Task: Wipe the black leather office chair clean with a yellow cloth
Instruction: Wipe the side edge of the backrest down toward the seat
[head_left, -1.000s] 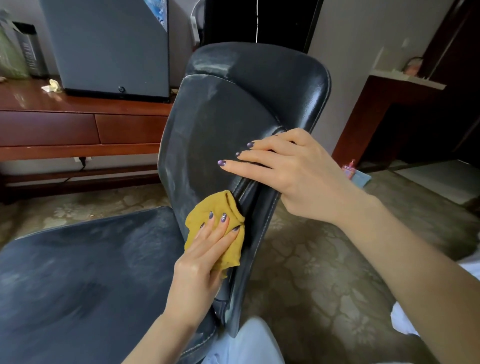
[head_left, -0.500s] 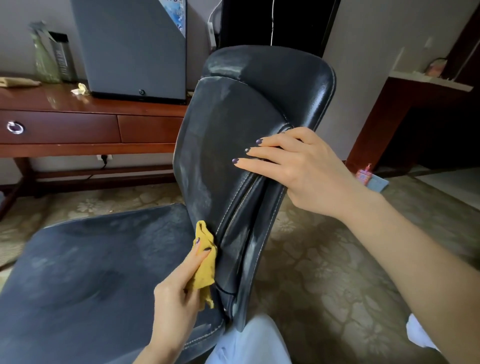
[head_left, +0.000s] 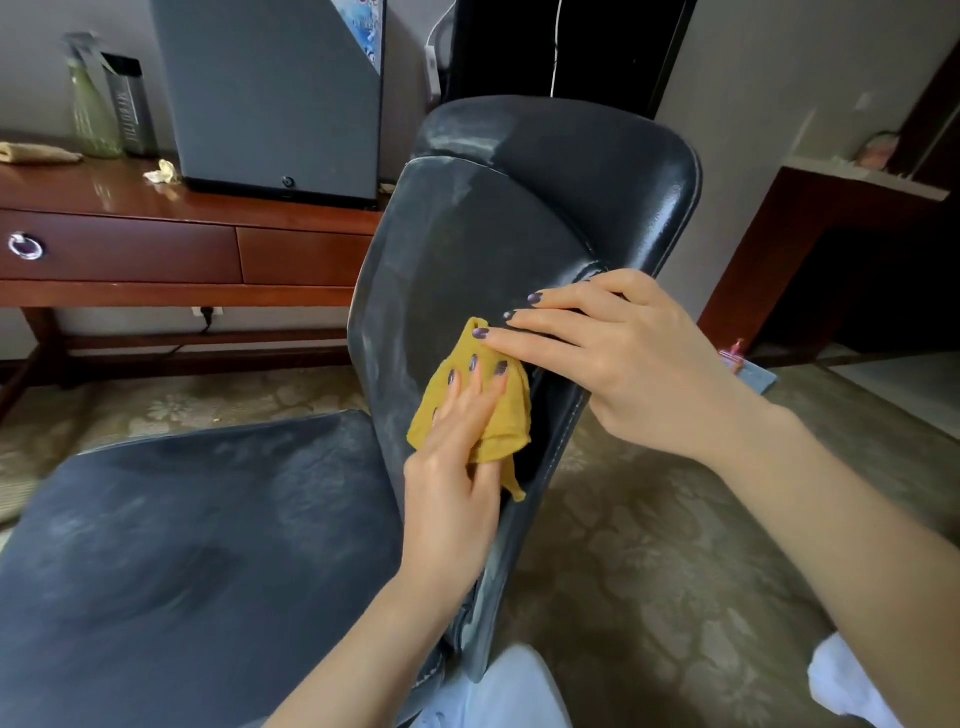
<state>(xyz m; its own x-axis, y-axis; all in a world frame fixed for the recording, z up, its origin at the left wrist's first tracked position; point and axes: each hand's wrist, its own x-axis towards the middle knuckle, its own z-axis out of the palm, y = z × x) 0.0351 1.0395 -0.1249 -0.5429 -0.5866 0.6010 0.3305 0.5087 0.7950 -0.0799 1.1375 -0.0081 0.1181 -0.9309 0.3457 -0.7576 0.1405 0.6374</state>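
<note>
Pressing crumpled yellow cloth (head_left: 514, 410) flat-fingered against the smeared backrest of the black leather chair (head_left: 467, 249): left hand (head_left: 452, 499); right hand (head_left: 634, 364) rests straight-fingered on its stitched edge, just above the cloth

A glossy reddish-brown wooden desk with drawers (head_left: 156, 249) stands at left against a pale grey wall (head_left: 753, 78), above beige floral-patterned carpet (head_left: 649, 545) across the lower frame.

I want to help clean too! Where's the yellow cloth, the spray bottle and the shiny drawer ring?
yellow cloth (head_left: 509, 421): head view, bare fold at its right side.
spray bottle (head_left: 92, 120): head view, its green body.
drawer ring (head_left: 25, 246): head view, middle of the metal pull.
</note>
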